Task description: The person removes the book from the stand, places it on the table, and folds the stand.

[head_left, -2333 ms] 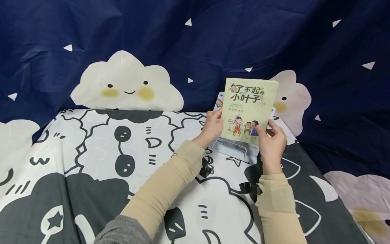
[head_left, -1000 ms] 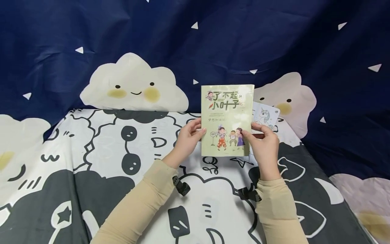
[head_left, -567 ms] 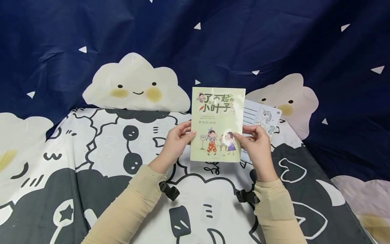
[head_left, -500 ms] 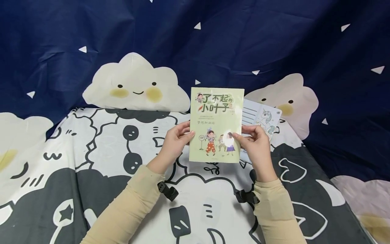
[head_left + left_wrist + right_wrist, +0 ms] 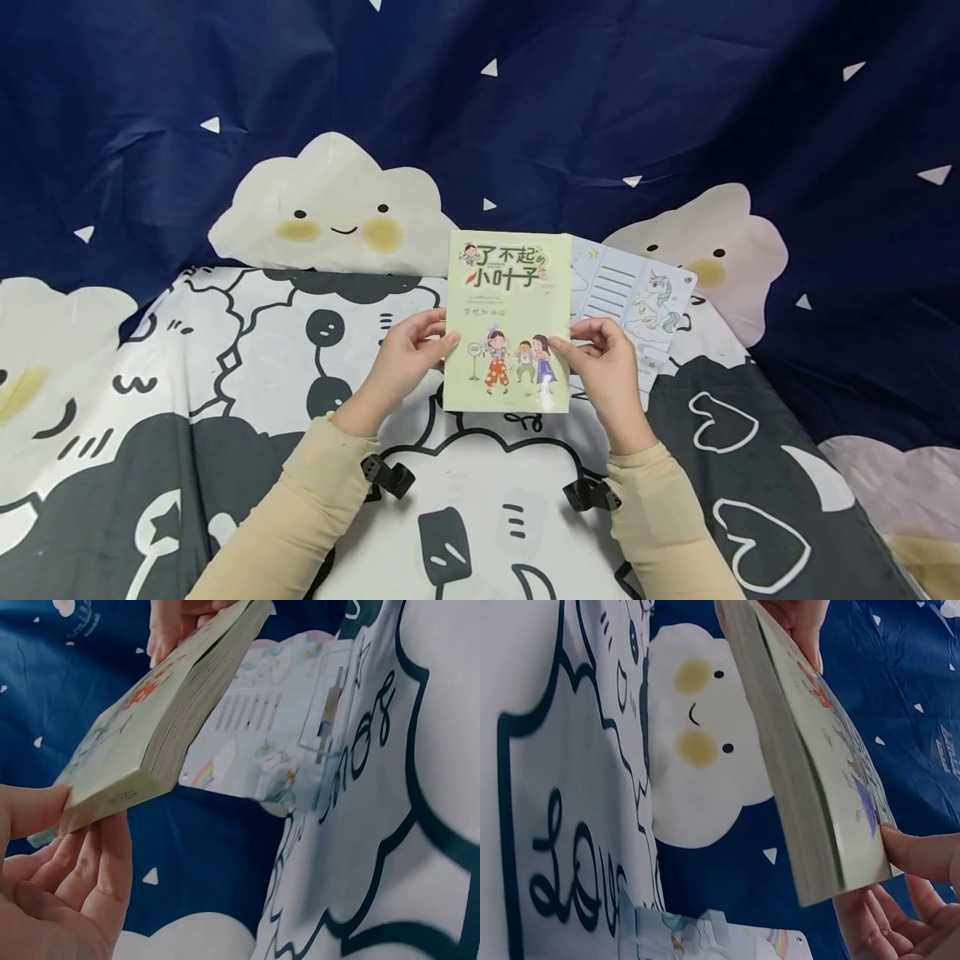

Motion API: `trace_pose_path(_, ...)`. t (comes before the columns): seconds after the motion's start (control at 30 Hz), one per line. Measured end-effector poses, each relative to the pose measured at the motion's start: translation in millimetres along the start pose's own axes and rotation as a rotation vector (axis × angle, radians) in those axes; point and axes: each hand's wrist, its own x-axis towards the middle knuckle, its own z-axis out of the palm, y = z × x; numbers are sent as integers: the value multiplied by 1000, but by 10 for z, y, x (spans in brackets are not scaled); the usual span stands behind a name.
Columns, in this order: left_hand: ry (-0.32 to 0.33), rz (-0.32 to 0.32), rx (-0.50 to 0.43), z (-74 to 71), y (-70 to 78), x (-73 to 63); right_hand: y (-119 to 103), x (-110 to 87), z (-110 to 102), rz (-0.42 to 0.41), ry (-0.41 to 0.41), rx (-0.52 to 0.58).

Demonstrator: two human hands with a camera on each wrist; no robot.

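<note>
A pale green paperback book (image 5: 507, 321) with cartoon children on its cover is held up above the table, cover toward the head camera. My left hand (image 5: 403, 358) grips its left edge, thumb in front and fingers behind. On the opposite edge my right hand (image 5: 606, 367) pinches the book the same way. The left wrist view shows the book's thick page block and spine (image 5: 112, 802). Behind and to the right stands a white bookstand (image 5: 637, 287) with unicorn and rainbow pictures, partly hidden by the book and my right hand. The book and bookstand are apart.
A black-and-white cartoon cloth (image 5: 495, 517) covers the table. Behind it hangs a dark blue curtain (image 5: 540, 100) with white triangles and smiling clouds. Small black wrist cameras (image 5: 388, 476) sit at both cuffs.
Both hands have carried the book from in front of the bookstand leftward and lower, toward me. More of the bookstand's right side and slotted back now shows.
</note>
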Motion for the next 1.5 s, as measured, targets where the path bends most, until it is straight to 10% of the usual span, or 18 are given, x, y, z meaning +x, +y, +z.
trace_pose_path(0.8, -90, -194, 154, -557, 62, -123, 78, -163, 358, 11, -165, -42)
trace_pose_path(1.5, -58, -233, 218, -868, -3, -203, 82, -182, 650, 55, -308, 5)
